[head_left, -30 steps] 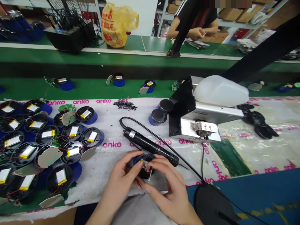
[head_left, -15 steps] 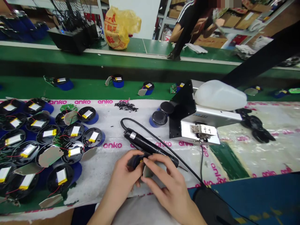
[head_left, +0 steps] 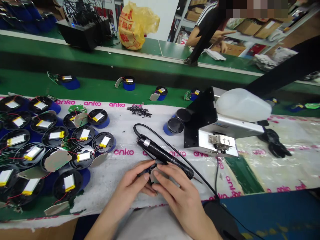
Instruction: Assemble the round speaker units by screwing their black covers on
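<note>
Near the table's front edge, my left hand (head_left: 135,181) is closed around a small round dark housing, mostly hidden by the fingers. My right hand (head_left: 176,186) pinches a pale round board (head_left: 156,176) lying over the top of that housing. Just behind both hands rests a black electric screwdriver (head_left: 165,156), its tip pointing right. To the left stand several blue cups with black tops, each bearing a white and yellow battery (head_left: 69,182). A pile of small black screws (head_left: 140,111) lies farther back.
Two capped blue cups (head_left: 175,126) stand beside a metal screw feeder (head_left: 222,141) with a white plastic bottle (head_left: 243,104) on top. Behind runs a green belt (head_left: 100,87) with several cups. A person's arm shows across the far bench.
The pale board has moved from beside the housing to lie flat over its top. My fingers have closed in around it. The view has shifted slightly.
</note>
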### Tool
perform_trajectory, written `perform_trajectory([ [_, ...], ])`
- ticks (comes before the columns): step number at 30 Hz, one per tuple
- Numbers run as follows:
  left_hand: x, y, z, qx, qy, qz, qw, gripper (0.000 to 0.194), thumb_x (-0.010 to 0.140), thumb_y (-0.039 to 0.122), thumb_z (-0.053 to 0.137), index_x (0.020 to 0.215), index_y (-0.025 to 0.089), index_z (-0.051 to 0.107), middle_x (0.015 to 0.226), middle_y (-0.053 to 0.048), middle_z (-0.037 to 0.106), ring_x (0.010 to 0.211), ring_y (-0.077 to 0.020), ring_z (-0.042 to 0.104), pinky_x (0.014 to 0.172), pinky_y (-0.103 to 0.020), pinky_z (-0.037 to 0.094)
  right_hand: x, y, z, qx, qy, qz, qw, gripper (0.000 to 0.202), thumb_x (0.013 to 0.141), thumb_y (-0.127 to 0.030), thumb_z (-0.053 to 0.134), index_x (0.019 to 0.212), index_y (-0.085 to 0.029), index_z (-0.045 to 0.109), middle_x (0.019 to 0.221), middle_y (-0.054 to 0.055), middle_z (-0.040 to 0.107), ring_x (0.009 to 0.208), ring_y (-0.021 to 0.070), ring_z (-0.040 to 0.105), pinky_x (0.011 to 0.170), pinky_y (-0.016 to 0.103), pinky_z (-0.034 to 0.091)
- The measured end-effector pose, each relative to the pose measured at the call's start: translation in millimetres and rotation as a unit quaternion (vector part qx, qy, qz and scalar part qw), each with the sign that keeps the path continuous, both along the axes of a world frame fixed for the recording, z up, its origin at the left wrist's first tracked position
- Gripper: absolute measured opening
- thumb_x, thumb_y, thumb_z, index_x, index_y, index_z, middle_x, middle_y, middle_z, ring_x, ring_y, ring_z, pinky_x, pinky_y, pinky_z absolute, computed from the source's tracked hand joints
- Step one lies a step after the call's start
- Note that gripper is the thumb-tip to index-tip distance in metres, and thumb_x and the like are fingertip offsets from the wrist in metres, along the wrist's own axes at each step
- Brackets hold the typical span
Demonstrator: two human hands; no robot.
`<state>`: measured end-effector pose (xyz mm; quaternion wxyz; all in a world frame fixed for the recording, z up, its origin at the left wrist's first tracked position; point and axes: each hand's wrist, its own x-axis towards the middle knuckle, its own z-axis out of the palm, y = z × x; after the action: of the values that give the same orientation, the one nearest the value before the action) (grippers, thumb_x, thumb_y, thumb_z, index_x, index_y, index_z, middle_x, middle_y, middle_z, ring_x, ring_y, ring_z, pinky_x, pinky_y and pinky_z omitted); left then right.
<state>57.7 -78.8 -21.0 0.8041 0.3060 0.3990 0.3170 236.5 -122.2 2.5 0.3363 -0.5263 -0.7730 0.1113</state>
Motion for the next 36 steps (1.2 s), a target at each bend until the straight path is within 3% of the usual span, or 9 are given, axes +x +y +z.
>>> perform_trajectory([
  [6,3.7,-1.3,1.4,0.029,0.048,-0.012,0.998,0.037,0.090,0.040,0.069,0.125,0.029,0.073,0.140,-0.007,0.064,0.074,-0.0163,0.075,0.068,-0.031,0.066,-7.7,1.9,8.3,-0.013,-0.038,-0.038,0.998,0.020,0.098,-0.024,0.061,0.114,-0.019,0.072,0.115,0.011,0.072,0.105,0.0280,0.057,0.082,0.043,0.064],
  [10,5.7,-2.9,3.4,0.031,0.074,0.002,0.997,0.038,0.089,0.043,0.069,0.123,0.027,0.074,0.132,-0.008,0.070,0.073,-0.0170,0.074,0.062,-0.029,0.065,-14.1,-3.2,6.5,-0.020,-0.048,-0.041,0.998,0.022,0.099,-0.020,0.058,0.117,-0.016,0.070,0.120,0.014,0.068,0.103,0.0274,0.056,0.084,0.043,0.062],
  [14,9.1,-3.1,4.7,0.015,0.096,0.014,0.995,0.043,0.087,0.044,0.071,0.124,0.022,0.073,0.106,-0.008,0.080,0.059,-0.0171,0.072,0.057,-0.030,0.064,-12.4,-9.9,8.0,-0.069,-0.043,-0.037,0.996,0.035,0.096,-0.012,0.056,0.130,-0.016,0.063,0.126,0.017,0.059,0.113,0.0287,0.056,0.089,0.045,0.060],
  [18,11.1,-3.2,4.9,0.020,0.111,0.015,0.994,0.044,0.087,0.043,0.071,0.123,0.020,0.072,0.085,-0.005,0.081,0.052,-0.0174,0.071,0.056,-0.029,0.063,-5.9,-8.4,10.4,-0.071,-0.026,-0.047,0.996,0.032,0.095,-0.013,0.059,0.126,-0.017,0.063,0.117,0.013,0.066,0.108,0.0274,0.059,0.092,0.047,0.059],
  [23,8.8,-4.8,5.2,0.046,0.124,0.001,0.991,0.045,0.088,0.046,0.070,0.125,0.021,0.071,0.089,-0.006,0.081,0.057,-0.0192,0.073,0.058,-0.030,0.064,0.2,-2.5,12.1,-0.055,-0.027,-0.036,0.997,0.026,0.095,-0.018,0.065,0.120,-0.019,0.069,0.113,0.009,0.073,0.102,0.0257,0.062,0.085,0.041,0.063],
  [26,6.9,-6.1,4.8,0.056,0.129,-0.018,0.990,0.049,0.090,0.046,0.067,0.132,0.020,0.068,0.078,-0.005,0.080,0.059,-0.0202,0.074,0.061,-0.030,0.064,1.2,-1.1,13.9,-0.058,-0.032,-0.032,0.997,0.024,0.094,-0.018,0.066,0.117,-0.016,0.072,0.111,0.010,0.075,0.097,0.0247,0.063,0.081,0.038,0.064],
  [36,6.4,-11.1,0.2,0.085,0.162,-0.020,0.983,0.051,0.091,0.045,0.067,0.137,0.021,0.064,0.076,-0.003,0.079,0.058,-0.0190,0.073,0.060,-0.028,0.064,4.3,6.7,20.6,-0.078,-0.071,-0.017,0.994,0.024,0.102,-0.026,0.055,0.118,-0.018,0.071,0.105,0.009,0.076,0.085,0.0215,0.066,0.069,0.036,0.060],
])
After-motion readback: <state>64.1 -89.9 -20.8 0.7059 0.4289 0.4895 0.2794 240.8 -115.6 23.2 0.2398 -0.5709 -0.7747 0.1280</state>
